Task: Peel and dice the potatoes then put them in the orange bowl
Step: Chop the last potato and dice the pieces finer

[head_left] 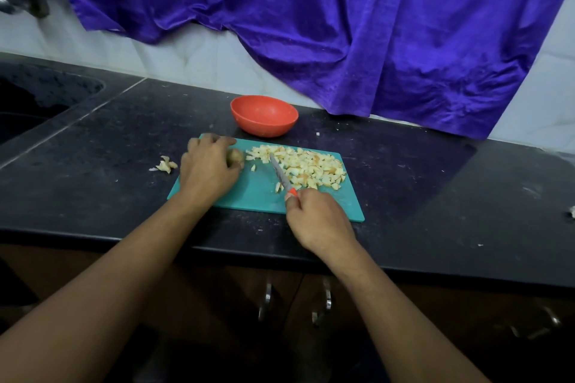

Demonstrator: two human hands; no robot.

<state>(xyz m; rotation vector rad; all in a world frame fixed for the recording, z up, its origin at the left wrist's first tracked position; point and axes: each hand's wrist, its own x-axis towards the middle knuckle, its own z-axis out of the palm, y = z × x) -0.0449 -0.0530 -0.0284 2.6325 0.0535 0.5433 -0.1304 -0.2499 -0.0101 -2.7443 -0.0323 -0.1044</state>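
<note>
Near the board's [249,197] far left corner, the left hand [208,168] curls over a remaining potato [235,158] piece, pinning it so it cannot roll. The right hand [317,218], at the near edge, grips the knife [281,177] by its orange handle, with the blade tip against the dice [308,168], probably herding them clear of the cutting spot. Dice fill the board's right half. The bowl [264,115] stands on the counter [109,149] just beyond the far edge, handy for loading, seemingly holding nothing yet. Peels [166,164] lie off the left edge, kept apart.
</note>
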